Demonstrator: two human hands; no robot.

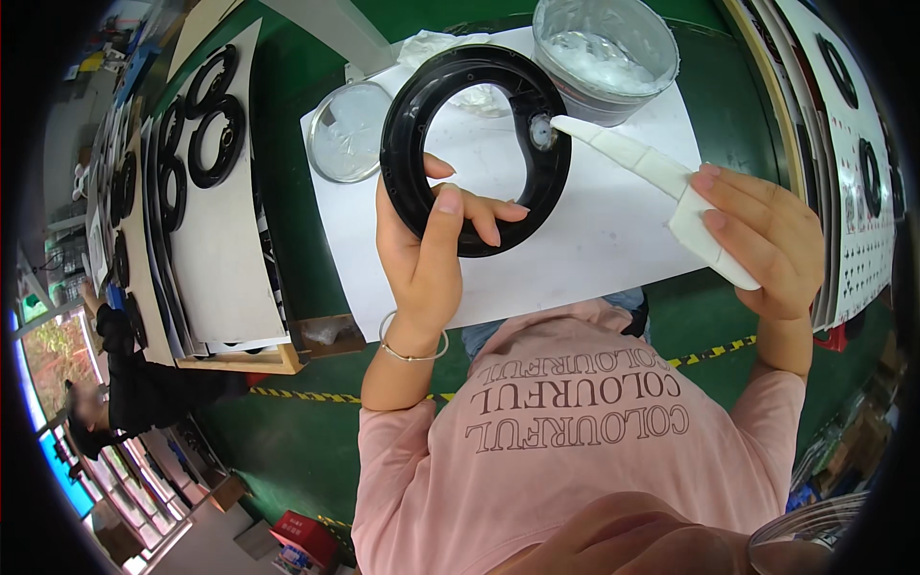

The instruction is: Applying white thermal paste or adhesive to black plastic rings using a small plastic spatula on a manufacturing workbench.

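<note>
My left hand (426, 254) grips a glossy black ring (405, 144) by its lower left part, thumb and fingers curled round the rim. The ring is held up over a white sheet (613, 216). In my right hand (771, 235) is a white spatula (637, 161) that looks wrapped in tape, bent near the grip. Its narrow tip meets the ring's right side at a small round recess (543, 132) with whitish paste in it. Beyond the ring stands a clear tub (575, 84) of whitish, gel-like paste. A round clear lid (350, 134) lies left of the ring.
Stacked boards (225, 259) bearing black rings stand at the left, with more boards (848, 230) close on the right. A grey post (335, 34) rises behind the sheet, near crumpled white material (436, 46). Another person (144, 374) is at far left; a red box (305, 539) sits below.
</note>
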